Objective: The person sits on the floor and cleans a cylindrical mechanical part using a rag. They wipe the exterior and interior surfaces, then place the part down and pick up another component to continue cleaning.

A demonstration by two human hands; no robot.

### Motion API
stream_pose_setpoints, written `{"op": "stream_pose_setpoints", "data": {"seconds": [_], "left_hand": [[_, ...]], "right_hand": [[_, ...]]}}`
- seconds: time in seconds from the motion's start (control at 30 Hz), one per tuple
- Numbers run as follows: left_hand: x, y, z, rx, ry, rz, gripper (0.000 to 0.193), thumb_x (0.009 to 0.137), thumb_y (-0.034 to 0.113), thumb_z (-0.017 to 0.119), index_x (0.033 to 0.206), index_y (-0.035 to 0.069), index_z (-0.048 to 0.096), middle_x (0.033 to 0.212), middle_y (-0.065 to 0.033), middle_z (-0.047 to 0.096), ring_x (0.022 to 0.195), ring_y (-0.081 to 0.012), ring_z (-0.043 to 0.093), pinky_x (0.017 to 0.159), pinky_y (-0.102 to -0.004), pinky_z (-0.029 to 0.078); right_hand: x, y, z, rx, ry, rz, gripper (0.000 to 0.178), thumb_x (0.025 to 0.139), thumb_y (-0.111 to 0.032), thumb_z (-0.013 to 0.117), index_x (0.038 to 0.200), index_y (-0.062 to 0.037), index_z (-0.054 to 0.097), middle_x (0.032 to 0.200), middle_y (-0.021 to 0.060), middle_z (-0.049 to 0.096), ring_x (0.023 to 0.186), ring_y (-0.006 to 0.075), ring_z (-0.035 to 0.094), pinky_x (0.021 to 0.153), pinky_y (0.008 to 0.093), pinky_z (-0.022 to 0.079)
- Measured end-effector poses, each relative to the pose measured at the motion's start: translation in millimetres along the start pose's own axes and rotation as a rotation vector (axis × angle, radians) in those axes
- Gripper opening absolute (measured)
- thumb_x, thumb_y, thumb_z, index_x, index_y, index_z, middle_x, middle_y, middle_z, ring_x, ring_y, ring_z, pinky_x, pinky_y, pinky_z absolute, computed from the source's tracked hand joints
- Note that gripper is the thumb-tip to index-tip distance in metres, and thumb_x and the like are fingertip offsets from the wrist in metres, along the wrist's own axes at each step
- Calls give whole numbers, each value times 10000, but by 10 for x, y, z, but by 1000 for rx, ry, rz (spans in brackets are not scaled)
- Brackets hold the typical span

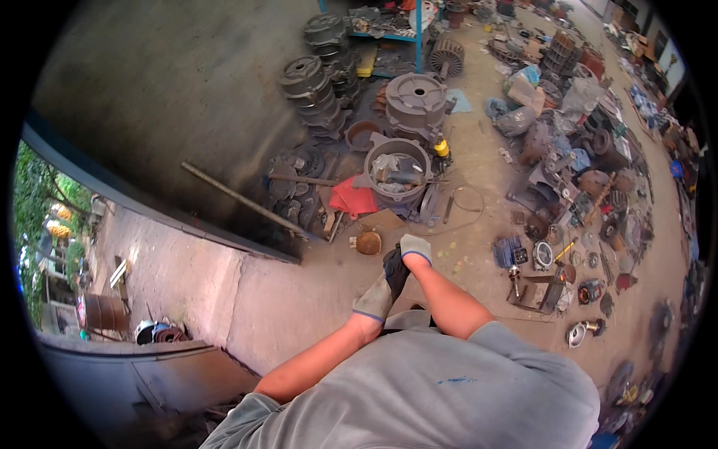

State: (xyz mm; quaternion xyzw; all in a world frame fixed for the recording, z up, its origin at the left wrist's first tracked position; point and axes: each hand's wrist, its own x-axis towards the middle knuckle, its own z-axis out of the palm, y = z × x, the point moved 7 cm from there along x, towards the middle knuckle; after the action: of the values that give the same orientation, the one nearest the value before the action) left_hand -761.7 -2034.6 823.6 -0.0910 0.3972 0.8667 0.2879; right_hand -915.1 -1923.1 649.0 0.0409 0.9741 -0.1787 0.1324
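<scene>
Both my hands wear pale work gloves with dark fingers and blue-edged cuffs, and they meet in front of my body. My left hand [380,295] comes up from the lower left, its dark fingers against the other glove. My right hand [414,248] bends in from the right and touches it. The fingers overlap and blur together, so whether they grip anything is hidden. Just beyond lies a rusty round tin [369,243] on the floor. Behind it are a red cloth [353,197] and a round metal motor housing [396,193] with plastic-wrapped contents.
Stacked motor housings [305,82] stand by the wall, near a larger housing [416,101] and a blue shelf frame [419,45]. A yellow bottle [441,147] is beside them. Loose motor parts [553,179] cover the floor at right. A long rod [243,200] leans at left.
</scene>
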Motion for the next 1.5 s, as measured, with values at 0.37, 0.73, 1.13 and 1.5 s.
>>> {"op": "stream_pose_setpoints", "data": {"seconds": [0.37,0.73,1.13,1.5], "left_hand": [[231,955,-951,1268,265,245,1210,807,411,921,1621,-94,181,1486,-264,447,1337,-361,534,1114,-411,471],[1378,643,-1828,1382,179,228,909,881,311,822,1548,-71,337,1414,-322,526,1281,-467,587,1055,-474,508],[2720,469,-3673,1524,1015,-539,668,828,246,809,1356,29,463,1359,-265,627,1164,-459,677,981,-536,549],[5280,1335,-2486,768,902,245,385,855,65,748,1217,-4,639,1143,-139,745,1047,-254,717,949,-374,540]], "right_hand": [[39,-1028,14,1617,-572,422,345,1052,-380,591,1207,-96,710,1167,95,757,1019,274,718,930,451,572],[174,-1221,503,1940,-881,419,292,1094,-325,553,1156,-94,721,1171,84,749,1069,192,711,947,378,567],[896,-1074,609,1855,-1007,324,420,1087,-132,516,1496,-34,516,1514,120,527,1422,264,464,1211,439,345],[805,-1038,-3926,2831,-369,-658,774,1069,-481,545,1647,-33,289,1681,306,271,1562,525,243,1212,653,280]]}}
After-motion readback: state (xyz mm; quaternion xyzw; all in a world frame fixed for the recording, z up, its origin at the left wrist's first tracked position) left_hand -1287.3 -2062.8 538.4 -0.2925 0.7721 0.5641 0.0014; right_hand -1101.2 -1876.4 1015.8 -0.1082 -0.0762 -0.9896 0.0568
